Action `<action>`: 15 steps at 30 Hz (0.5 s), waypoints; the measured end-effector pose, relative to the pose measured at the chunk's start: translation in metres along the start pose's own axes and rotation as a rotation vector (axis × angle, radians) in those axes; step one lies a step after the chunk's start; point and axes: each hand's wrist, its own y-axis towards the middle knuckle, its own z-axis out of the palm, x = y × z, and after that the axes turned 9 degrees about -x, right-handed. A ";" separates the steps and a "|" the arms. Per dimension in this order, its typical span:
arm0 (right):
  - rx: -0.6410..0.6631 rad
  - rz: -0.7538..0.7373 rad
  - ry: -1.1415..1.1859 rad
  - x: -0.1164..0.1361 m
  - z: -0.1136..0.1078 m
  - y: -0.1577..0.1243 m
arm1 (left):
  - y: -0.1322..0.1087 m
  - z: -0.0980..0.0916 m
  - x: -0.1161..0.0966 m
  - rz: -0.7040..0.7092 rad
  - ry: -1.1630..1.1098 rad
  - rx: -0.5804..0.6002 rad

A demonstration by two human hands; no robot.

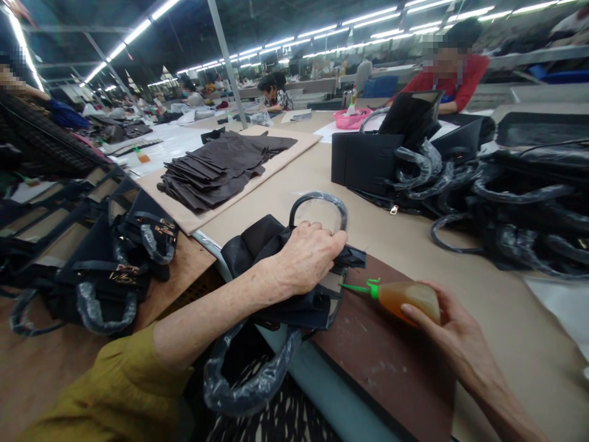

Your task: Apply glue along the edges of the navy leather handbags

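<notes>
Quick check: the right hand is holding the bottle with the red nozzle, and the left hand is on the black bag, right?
Not quite: the nozzle is green, not red, as the head view shows. The right hand is holding the bottle, and the left hand is on the black bag.

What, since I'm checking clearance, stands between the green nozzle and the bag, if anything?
Nothing visible: the bottle in the right hand points its green nozzle at the black bag under the left hand. Tip contact is unclear.

Left hand point(307, 253) knuckles-up, right hand point(453, 319) curled
</notes>
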 end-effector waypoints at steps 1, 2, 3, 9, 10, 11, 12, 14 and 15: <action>0.009 0.000 0.002 0.000 -0.001 -0.002 | 0.000 0.000 0.000 0.000 -0.004 0.001; 0.018 -0.001 0.002 0.000 -0.001 -0.004 | 0.000 0.000 0.000 -0.001 -0.007 0.001; 0.029 0.000 -0.001 -0.001 -0.002 -0.005 | -0.001 0.000 0.000 -0.002 -0.010 0.001; 0.037 0.015 -0.056 0.001 -0.010 -0.005 | -0.006 -0.002 -0.002 -0.009 -0.029 0.012; 0.028 0.016 -0.059 0.002 -0.010 -0.004 | -0.007 -0.003 -0.003 -0.014 -0.034 0.018; 0.021 0.017 -0.058 0.004 -0.010 -0.004 | -0.008 -0.004 -0.004 -0.019 -0.039 0.024; 0.017 0.017 -0.055 0.006 -0.010 -0.005 | -0.010 -0.005 -0.005 -0.024 -0.041 0.027; 0.019 0.014 -0.047 0.009 -0.009 -0.006 | -0.014 -0.006 -0.008 -0.019 -0.035 0.022; 0.024 0.013 -0.044 0.009 -0.008 -0.007 | -0.016 -0.006 -0.010 -0.014 -0.026 0.018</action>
